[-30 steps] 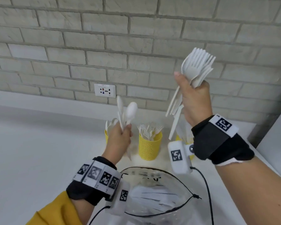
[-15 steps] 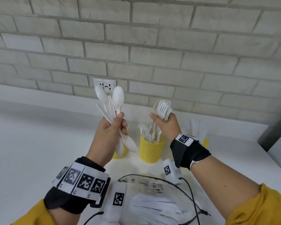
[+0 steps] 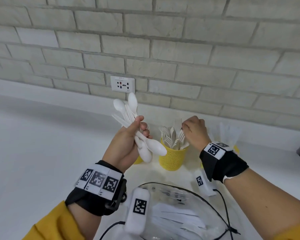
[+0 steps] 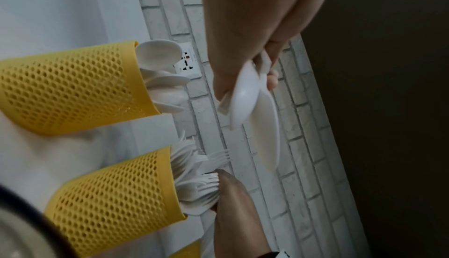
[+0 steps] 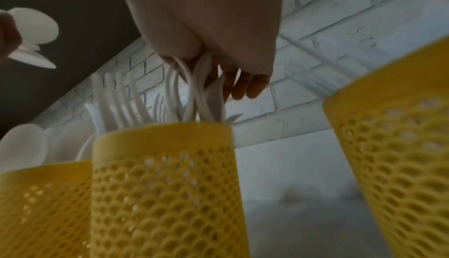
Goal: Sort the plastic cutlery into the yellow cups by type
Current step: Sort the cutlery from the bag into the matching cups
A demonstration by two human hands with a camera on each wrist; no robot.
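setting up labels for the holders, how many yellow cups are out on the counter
3, in a row by the wall: the left cup holds spoons, the middle cup holds forks under the right hand, and the right cup sits mostly behind that wrist in the head view.

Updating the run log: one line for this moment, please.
left hand: holds spoons | right hand: lowering forks into middle yellow cup | knives in bowl: unsorted
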